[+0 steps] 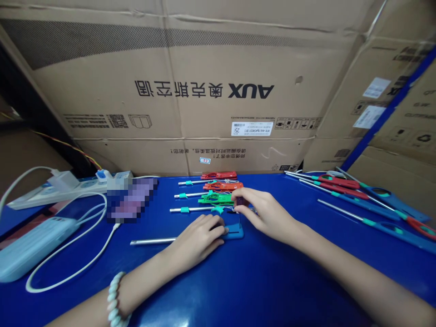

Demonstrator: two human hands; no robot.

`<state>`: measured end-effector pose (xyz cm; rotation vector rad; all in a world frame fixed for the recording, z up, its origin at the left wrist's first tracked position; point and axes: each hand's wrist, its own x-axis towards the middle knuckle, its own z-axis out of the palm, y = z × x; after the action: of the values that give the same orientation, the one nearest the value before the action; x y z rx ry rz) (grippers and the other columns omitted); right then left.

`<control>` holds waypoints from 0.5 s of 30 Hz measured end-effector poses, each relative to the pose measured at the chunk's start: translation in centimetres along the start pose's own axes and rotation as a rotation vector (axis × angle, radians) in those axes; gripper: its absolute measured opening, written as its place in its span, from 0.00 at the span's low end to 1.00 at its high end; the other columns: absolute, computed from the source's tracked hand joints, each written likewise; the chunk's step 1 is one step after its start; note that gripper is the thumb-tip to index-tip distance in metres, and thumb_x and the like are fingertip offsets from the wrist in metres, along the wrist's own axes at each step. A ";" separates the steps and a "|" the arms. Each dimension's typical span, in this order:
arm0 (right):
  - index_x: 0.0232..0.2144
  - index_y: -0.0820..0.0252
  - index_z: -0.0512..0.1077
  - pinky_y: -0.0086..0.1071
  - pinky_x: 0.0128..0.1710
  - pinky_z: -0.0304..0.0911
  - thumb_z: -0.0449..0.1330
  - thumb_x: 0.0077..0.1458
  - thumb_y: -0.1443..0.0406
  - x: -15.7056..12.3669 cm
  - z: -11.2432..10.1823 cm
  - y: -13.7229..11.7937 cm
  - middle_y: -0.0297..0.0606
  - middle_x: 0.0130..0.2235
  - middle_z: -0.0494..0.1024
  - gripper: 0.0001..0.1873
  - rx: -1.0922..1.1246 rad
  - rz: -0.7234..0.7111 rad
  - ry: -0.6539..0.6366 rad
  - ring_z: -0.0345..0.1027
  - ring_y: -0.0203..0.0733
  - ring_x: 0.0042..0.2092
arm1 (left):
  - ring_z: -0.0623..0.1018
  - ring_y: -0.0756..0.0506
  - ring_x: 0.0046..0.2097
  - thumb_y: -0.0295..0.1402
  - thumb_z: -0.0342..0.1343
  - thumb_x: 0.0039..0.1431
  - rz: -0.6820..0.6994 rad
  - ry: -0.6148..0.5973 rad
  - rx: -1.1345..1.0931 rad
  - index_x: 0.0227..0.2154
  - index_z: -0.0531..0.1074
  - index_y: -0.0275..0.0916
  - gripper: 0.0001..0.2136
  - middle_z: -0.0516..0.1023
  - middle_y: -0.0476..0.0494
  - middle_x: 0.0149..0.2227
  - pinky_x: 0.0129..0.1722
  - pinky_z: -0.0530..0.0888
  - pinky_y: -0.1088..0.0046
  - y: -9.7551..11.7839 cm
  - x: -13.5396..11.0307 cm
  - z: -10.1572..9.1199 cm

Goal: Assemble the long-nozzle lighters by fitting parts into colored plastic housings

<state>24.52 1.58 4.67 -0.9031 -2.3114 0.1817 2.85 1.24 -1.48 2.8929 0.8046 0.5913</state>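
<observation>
The left hand [201, 232] grips one blue, silver-tubed stick lighter [235, 233]; above its handle end the right hand [263, 209] pinches one screwdriver [240, 201]. Beyond the lighter lie three tubes [177, 210], two red handles [221, 186], one green handle [218, 198].

Far in the middle lie two reddish casings [223, 175], one green casing [221, 199] and three metal tubes [200, 209], with one blue handle [235, 233] nearer and one power bank [39, 247] left.

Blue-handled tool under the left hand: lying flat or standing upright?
Lying flat: its blue handle and metal tube stretch lengthwise along the table, with the left hand over its middle.
</observation>
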 end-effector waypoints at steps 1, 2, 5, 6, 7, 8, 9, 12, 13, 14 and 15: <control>0.42 0.60 0.66 0.34 0.39 0.66 0.53 0.60 0.70 0.0 -0.1 0.3 0.43 0.41 0.77 0.08 -0.017 0.010 0.006 0.72 0.42 0.39 | 0.72 0.45 0.42 0.30 0.47 0.66 -0.002 -0.004 -0.002 0.43 0.68 0.38 0.07 0.71 0.42 0.42 0.43 0.71 0.66 0.0 0.0 0.0; 0.43 0.60 0.66 0.35 0.39 0.66 0.53 0.60 0.69 0.1 -0.2 0.6 0.43 0.42 0.77 0.08 -0.044 0.027 0.005 0.72 0.42 0.39 | 0.72 0.44 0.42 0.30 0.47 0.66 -0.003 -0.009 -0.003 0.43 0.68 0.39 0.07 0.71 0.42 0.42 0.43 0.71 0.66 0.0 0.0 -0.1; 0.41 0.60 0.67 0.33 0.34 0.65 0.56 0.59 0.66 0.3 -1.4 2.1 0.40 0.35 0.77 0.07 -0.108 0.124 -0.035 0.71 0.42 0.33 | 0.72 0.44 0.43 0.29 0.48 0.65 -0.008 -0.024 -0.011 0.45 0.67 0.39 0.07 0.70 0.42 0.44 0.44 0.71 0.67 0.0 -0.1 -0.2; 0.38 0.60 0.68 0.31 0.31 0.64 0.56 0.59 0.66 0.3 -2.0 2.6 0.38 0.31 0.77 0.05 -0.086 0.167 -0.058 0.70 0.41 0.31 | 0.72 0.44 0.43 0.29 0.48 0.65 -0.010 -0.030 -0.013 0.45 0.67 0.40 0.07 0.70 0.42 0.44 0.44 0.71 0.67 -0.1 -0.1 -0.2; 0.36 0.60 0.68 0.30 0.29 0.63 0.57 0.58 0.65 0.4 -2.6 3.1 0.36 0.29 0.76 0.04 -0.041 0.193 -0.057 0.70 0.39 0.29 | 0.72 0.44 0.43 0.29 0.49 0.65 -0.013 -0.036 -0.014 0.45 0.67 0.40 0.07 0.70 0.42 0.44 0.44 0.71 0.67 -0.1 -0.1 -0.2; 0.34 0.60 0.67 0.29 0.29 0.62 0.57 0.58 0.64 0.4 -3.2 3.6 0.35 0.28 0.75 0.05 -0.001 0.219 -0.036 0.69 0.38 0.28 | 0.72 0.44 0.43 0.28 0.49 0.65 -0.015 -0.042 -0.016 0.45 0.67 0.39 0.07 0.70 0.42 0.44 0.44 0.71 0.67 -0.1 -0.1 -0.2; 0.33 0.60 0.67 0.28 0.28 0.61 0.57 0.57 0.63 0.3 -3.9 4.1 0.35 0.27 0.75 0.05 0.015 0.243 0.013 0.68 0.38 0.27 | 0.72 0.44 0.43 0.28 0.49 0.65 -0.016 -0.046 -0.017 0.44 0.67 0.39 0.07 0.70 0.42 0.44 0.44 0.71 0.67 -0.1 -0.1 -0.2; 0.30 0.59 0.65 0.29 0.27 0.59 0.59 0.55 0.62 0.1 -5.4 5.2 0.34 0.26 0.73 0.07 -0.066 0.297 0.150 0.67 0.38 0.26 | 0.72 0.44 0.43 0.27 0.49 0.64 -0.019 -0.053 -0.023 0.45 0.66 0.39 0.08 0.69 0.42 0.45 0.44 0.70 0.66 -0.2 -0.1 -0.2; 0.29 0.58 0.65 0.29 0.27 0.58 0.59 0.54 0.62 0.0 -5.7 5.5 0.34 0.25 0.73 0.07 -0.154 0.321 0.170 0.67 0.39 0.26 | 0.72 0.44 0.43 0.27 0.49 0.64 -0.018 -0.053 -0.028 0.45 0.66 0.39 0.08 0.69 0.42 0.45 0.44 0.70 0.66 -0.2 -0.1 -0.2; 0.29 0.58 0.64 0.30 0.27 0.57 0.59 0.53 0.63 -0.1 -5.9 5.8 0.34 0.25 0.73 0.07 -0.259 0.353 0.166 0.67 0.40 0.26 | 0.72 0.44 0.43 0.27 0.49 0.64 -0.017 -0.056 -0.035 0.45 0.66 0.39 0.08 0.69 0.42 0.45 0.44 0.70 0.66 -0.2 -0.1 -0.2; 0.29 0.58 0.64 0.30 0.27 0.56 0.59 0.53 0.64 -0.3 -5.9 6.1 0.35 0.26 0.73 0.06 -0.372 0.394 0.141 0.68 0.41 0.27 | 0.71 0.44 0.44 0.27 0.49 0.64 -0.016 -0.059 -0.042 0.45 0.66 0.40 0.08 0.69 0.42 0.45 0.44 0.70 0.66 -0.2 -0.2 -0.2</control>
<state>31.71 5.46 7.06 -1.5046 -2.0488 -0.1503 2.53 1.34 -1.37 2.8486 0.7973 0.5116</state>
